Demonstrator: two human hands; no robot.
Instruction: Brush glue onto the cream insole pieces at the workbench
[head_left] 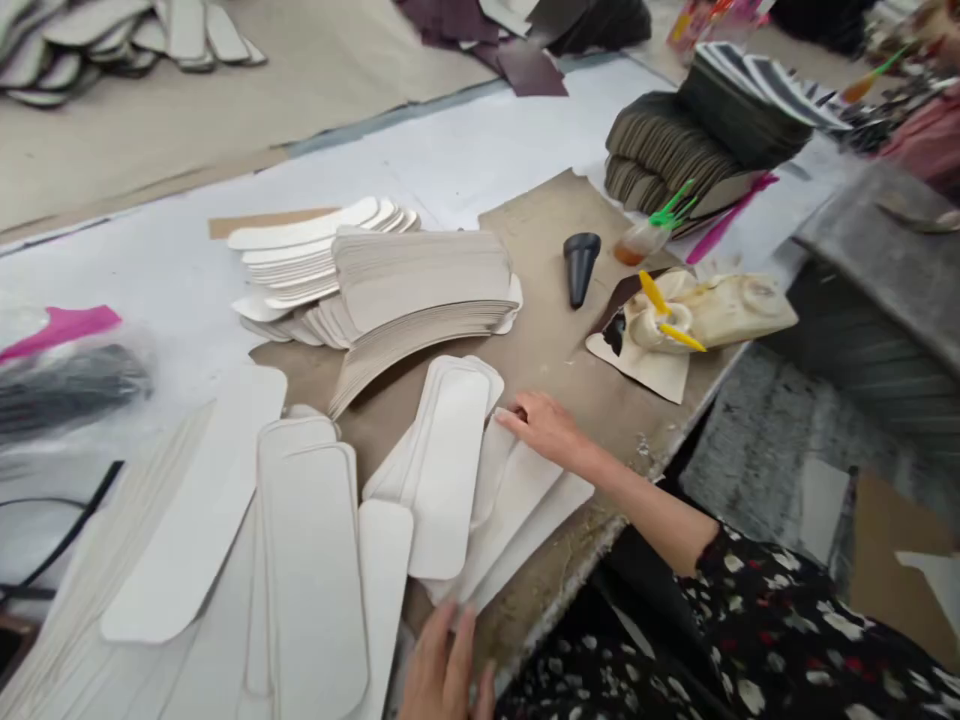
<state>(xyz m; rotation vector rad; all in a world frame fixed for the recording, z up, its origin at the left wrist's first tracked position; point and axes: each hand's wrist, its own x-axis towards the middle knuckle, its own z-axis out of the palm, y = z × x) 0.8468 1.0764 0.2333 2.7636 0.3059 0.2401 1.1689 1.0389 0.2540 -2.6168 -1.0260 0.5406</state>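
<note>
My right hand (546,428) is at the upper end of a fanned group of long white rounded panels (517,500), its fingers curled and its thumb and forefinger closed at one panel's edge. At the lower end of that group lies my left hand (444,665), fingers stretched and apart, its tips by the panels' ends. Just left of my right hand is a small stack of white panels (448,465). More white panels (311,570) overlap farther left. Whether these pieces are card or leather, I cannot tell.
Behind stand stacks of curved pale pieces (424,280). A black cone-shaped nozzle (580,268), a cup with green sticks (637,240) and a yellowed plastic container (712,315) stand at right. Dark stacked pieces (667,150) are beyond. The table edge (577,570) runs close to my body.
</note>
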